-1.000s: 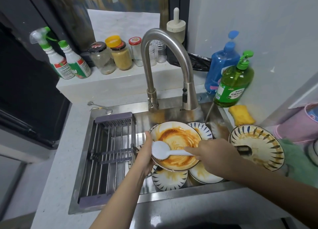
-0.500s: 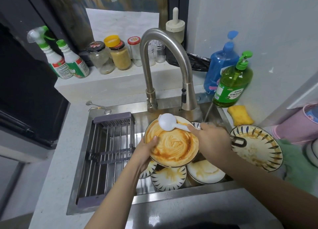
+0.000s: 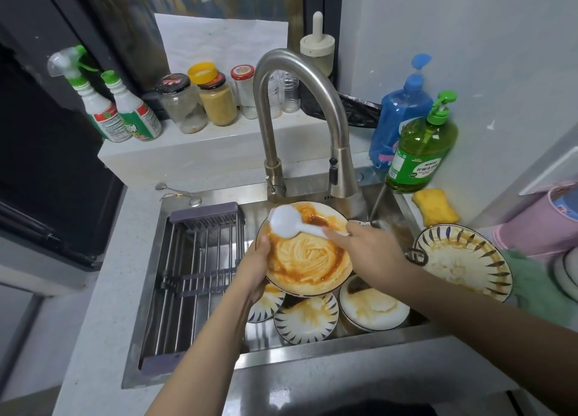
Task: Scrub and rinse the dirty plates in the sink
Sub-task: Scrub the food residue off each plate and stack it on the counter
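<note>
My left hand (image 3: 255, 270) grips the left rim of a plate (image 3: 308, 259) smeared with orange sauce, held tilted over the steel sink (image 3: 312, 351) under the tap spout. My right hand (image 3: 367, 248) holds the handle of a white round-headed brush (image 3: 286, 221), whose head lies on the plate's upper left. No water is seen running. Below it in the sink lie several dirty blue-striped plates, among them one (image 3: 305, 321) at the front and a white one (image 3: 373, 309) to the right. Another soiled striped plate (image 3: 463, 260) sits on the right counter.
A dark drying rack (image 3: 197, 274) fills the sink's left half. The curved tap (image 3: 300, 124) stands behind. Green (image 3: 420, 152) and blue (image 3: 402, 109) soap bottles and a yellow sponge (image 3: 434, 210) sit at the right; jars and spray bottles (image 3: 122, 109) line the back ledge.
The plate was lifted nearer the tap. The brush swept from the plate's left middle up to its top, then to its upper left, spreading the sauce in swirls.
</note>
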Motion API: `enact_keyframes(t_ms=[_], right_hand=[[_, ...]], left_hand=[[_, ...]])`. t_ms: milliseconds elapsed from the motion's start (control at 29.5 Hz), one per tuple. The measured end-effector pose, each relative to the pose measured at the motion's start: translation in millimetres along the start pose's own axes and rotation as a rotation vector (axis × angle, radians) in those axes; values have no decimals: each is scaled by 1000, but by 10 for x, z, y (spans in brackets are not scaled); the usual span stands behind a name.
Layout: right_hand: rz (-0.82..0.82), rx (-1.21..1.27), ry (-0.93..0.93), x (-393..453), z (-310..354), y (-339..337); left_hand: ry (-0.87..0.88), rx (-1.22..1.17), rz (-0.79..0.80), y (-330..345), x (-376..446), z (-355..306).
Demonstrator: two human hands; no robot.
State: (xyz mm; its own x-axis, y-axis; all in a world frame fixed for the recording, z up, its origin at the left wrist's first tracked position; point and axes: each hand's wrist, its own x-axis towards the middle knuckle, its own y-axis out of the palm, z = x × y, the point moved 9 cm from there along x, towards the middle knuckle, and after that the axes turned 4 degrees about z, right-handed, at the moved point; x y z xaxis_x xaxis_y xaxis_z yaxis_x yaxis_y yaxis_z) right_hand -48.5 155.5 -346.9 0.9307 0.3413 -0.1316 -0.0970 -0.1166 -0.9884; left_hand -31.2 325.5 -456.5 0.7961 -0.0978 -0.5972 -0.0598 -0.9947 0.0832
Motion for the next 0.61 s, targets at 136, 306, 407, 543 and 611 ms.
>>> enact_keyframes(t_ms=[136,306,407,543,611], right_hand=[[43,-49,169,-65,-364,-22],[38,-15,76,-13,-80,78],[81,-45,184,-95,-336,62],[125,-110,128,-119,-167,46],[119,-87,100,-26,-130,48]], left_hand=[[39,-7,-48,-125,21,-36],[43,42,-32,0,14,-11],[28,-21,-53,-110,50,12],[83,121,-104,-91,52,-46],[76,126,-75,8,27,-17]])
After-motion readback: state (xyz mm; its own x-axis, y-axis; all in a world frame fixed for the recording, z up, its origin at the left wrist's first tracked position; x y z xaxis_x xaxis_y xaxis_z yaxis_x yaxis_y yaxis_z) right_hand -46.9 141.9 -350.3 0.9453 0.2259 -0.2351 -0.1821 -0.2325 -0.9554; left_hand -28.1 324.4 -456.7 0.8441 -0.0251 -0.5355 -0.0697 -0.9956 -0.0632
